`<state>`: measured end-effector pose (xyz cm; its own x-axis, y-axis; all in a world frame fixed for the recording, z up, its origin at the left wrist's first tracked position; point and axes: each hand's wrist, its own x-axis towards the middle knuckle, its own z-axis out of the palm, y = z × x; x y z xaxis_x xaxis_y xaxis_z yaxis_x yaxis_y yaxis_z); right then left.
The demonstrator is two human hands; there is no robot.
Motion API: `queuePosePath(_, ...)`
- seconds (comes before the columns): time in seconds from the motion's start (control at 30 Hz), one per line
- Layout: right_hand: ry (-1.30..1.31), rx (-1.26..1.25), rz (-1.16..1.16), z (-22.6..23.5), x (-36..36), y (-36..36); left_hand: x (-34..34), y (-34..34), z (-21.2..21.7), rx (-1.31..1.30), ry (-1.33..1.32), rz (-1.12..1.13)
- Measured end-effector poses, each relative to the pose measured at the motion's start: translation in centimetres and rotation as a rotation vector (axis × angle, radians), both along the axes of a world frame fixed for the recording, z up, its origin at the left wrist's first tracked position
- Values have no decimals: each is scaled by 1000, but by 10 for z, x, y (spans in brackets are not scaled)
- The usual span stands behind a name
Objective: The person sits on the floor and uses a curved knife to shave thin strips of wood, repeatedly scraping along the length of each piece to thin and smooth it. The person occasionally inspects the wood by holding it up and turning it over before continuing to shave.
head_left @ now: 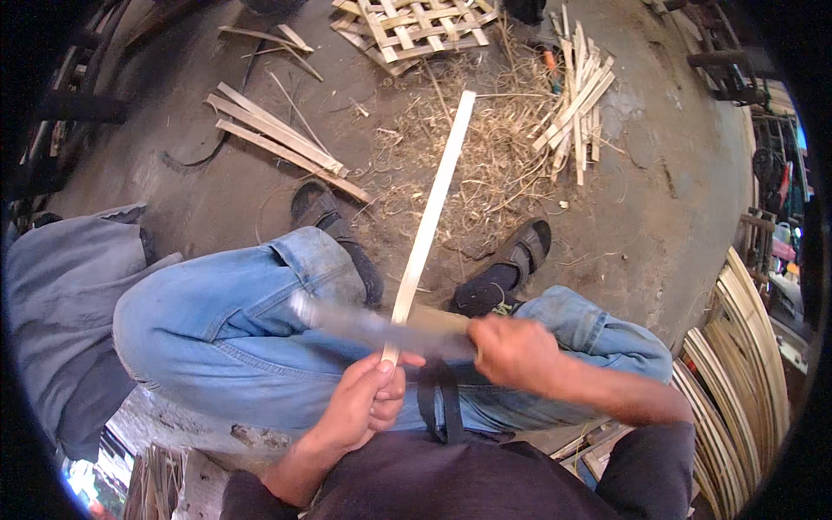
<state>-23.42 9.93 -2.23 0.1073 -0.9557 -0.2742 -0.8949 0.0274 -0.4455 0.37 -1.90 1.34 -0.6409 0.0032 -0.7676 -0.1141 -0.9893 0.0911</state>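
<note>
My left hand (364,403) grips the near end of a long pale bamboo strip (432,212) that points away from me over my knees toward the floor. In my right hand (513,349) is the handle of a broad knife (364,325), whose blurred blade lies across the strip just above my left thumb and reaches toward my left knee. I sit with my blue-jeaned legs bent and my feet in dark sandals (520,256).
Dry shavings (485,147) litter the dirt floor ahead. Cut bamboo slats lie at left (277,139) and right (576,95); a woven lattice panel (416,26) lies at the top. Curved bamboo strips (737,373) are stacked at my right. A grey cloth (65,295) sits at my left.
</note>
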Motion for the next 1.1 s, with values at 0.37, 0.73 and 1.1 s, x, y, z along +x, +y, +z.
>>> queuePosePath(0.37,273,-68,-128,-3,-68,-26,27,6,17,43,22,-111)
queuePosePath(0.73,202,-87,-401,-8,-96,-50,14,15,12,-378,-151,-84)
queuePosePath(1.1,278,-182,-445,-8,-94,-55,-6,10,-8,-523,29,-228)
